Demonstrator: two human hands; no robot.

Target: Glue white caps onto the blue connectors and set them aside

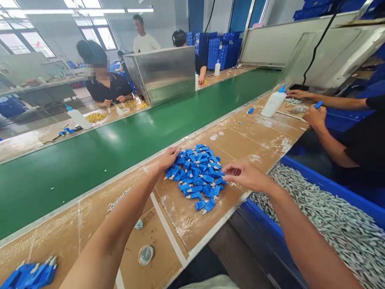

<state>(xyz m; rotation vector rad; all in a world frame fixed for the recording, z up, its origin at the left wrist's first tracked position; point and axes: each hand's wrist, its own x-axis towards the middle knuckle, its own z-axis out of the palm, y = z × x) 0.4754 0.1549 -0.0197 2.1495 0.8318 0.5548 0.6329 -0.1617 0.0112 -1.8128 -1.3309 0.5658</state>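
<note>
A heap of small blue plastic pieces with whitish tips [198,170] lies on the brown work surface in front of me. At its far left edge my left hand [170,158] rests against the pieces, its fingers extended and partly hidden behind the heap. My right hand [246,176] is at the right edge of the heap, fingers loosely curved and apart, fingertips touching or very near the outer pieces. Neither hand visibly grips a piece. Another group of blue pieces [31,273] lies at the lower left.
A green conveyor belt [126,138] runs beyond the work surface. Below right, a blue bin [333,192] holds many small grey-white parts. A small round container [146,255] stands near my left forearm. At right, a co-worker's hands are beside a white bottle [273,104]. Other people sit across the belt.
</note>
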